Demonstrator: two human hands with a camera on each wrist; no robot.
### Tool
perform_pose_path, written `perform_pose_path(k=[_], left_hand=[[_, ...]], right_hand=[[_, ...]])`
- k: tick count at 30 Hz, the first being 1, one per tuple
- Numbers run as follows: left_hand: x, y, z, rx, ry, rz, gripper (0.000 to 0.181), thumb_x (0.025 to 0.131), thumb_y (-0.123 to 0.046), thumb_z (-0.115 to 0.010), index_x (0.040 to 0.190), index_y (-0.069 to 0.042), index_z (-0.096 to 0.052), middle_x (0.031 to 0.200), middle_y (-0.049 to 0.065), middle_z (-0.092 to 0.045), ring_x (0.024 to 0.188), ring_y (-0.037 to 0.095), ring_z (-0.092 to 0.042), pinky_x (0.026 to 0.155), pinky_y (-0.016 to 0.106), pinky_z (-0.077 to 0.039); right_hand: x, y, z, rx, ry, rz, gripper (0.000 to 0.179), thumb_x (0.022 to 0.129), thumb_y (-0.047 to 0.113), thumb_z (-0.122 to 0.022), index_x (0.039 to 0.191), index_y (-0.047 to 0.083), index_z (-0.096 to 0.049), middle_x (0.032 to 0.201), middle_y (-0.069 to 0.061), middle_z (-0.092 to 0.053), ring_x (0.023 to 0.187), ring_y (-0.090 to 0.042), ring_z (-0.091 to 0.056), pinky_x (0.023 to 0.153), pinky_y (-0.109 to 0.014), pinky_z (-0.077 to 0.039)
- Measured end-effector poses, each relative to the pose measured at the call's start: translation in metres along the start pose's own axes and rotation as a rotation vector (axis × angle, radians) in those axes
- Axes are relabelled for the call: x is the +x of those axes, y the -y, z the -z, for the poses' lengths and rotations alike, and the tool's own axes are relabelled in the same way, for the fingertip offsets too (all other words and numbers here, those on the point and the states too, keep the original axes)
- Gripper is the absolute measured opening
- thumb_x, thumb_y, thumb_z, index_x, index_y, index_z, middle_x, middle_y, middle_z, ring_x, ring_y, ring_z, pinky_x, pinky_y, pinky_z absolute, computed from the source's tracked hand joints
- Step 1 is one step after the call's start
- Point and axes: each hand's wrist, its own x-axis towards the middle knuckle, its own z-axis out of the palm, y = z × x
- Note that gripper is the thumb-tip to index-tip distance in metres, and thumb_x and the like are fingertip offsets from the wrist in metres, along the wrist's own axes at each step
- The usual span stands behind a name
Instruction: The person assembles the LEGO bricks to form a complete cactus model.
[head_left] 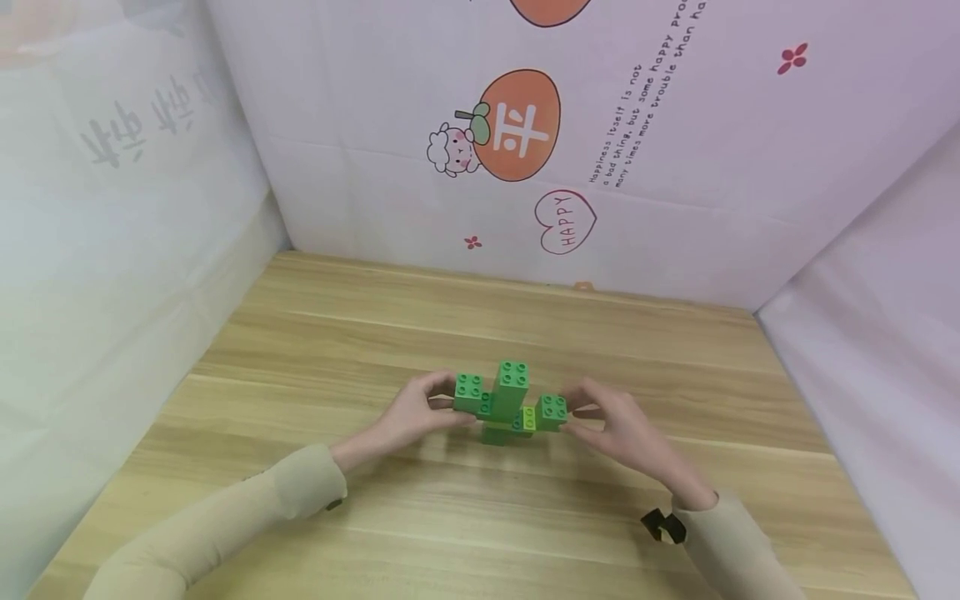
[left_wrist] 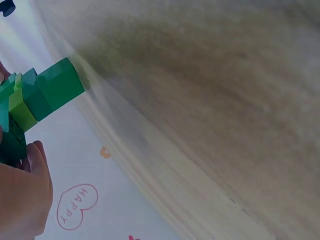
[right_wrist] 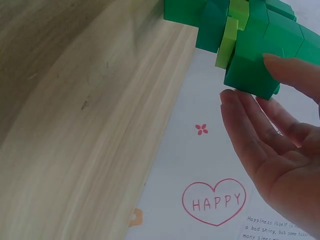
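A cactus-like build of green toy building bricks (head_left: pixel 509 398) stands upright on the wooden table, between both hands. It has a tall middle column and a raised brick on each side, with lime pieces (right_wrist: pixel 228 42) low down among darker green ones. My left hand (head_left: pixel 416 410) holds the left side brick (head_left: pixel 468 400), thumb in front and fingers behind. On the other side, my right hand (head_left: pixel 621 423) pinches the right side brick (head_left: pixel 552 415). The right wrist view shows the thumb (right_wrist: pixel 292 72) against that brick's face. The left wrist view catches the base brick (left_wrist: pixel 62 86) at its edge.
Wood-grain tabletop (head_left: pixel 420 533) surrounds the build. A white printed cloth (head_left: pixel 375 167) rises behind it, and further cloth walls stand at the left (head_left: pixel 127 250) and right (head_left: pixel 885 333). A dark strap piece (head_left: pixel 663 527) sits at the right cuff.
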Motion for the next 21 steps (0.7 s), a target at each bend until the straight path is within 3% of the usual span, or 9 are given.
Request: perform_pose_path(k=[14,21], left_hand=[[0.008,0.002,0.001,0.024,-0.041,0.022,0.043,0.081,-0.011,-0.08,0.12,-0.005,-0.065,0.117,0.014,-0.07,0.109,0.022,-0.068,0.099,0.029,-0.057],[0.02,0.004,0.004,0.064,-0.088,0.129,0.047,0.082,-0.024,-0.081,0.123,-0.009,-0.064,0.118,0.007,-0.07,0.112,0.02,-0.066,0.106,0.037,-0.053]], right_hand=[[0.003,-0.012,0.001,0.112,0.002,-0.074,0.033,0.086,0.008,-0.075,0.116,0.005,-0.063,0.112,-0.015,-0.072,0.103,-0.031,-0.07,0.089,-0.045,-0.061],[0.013,-0.02,0.006,0.156,0.043,-0.151,0.035,0.09,0.017,-0.072,0.122,0.005,-0.062,0.118,-0.015,-0.07,0.108,-0.031,-0.068,0.094,-0.038,-0.06]])
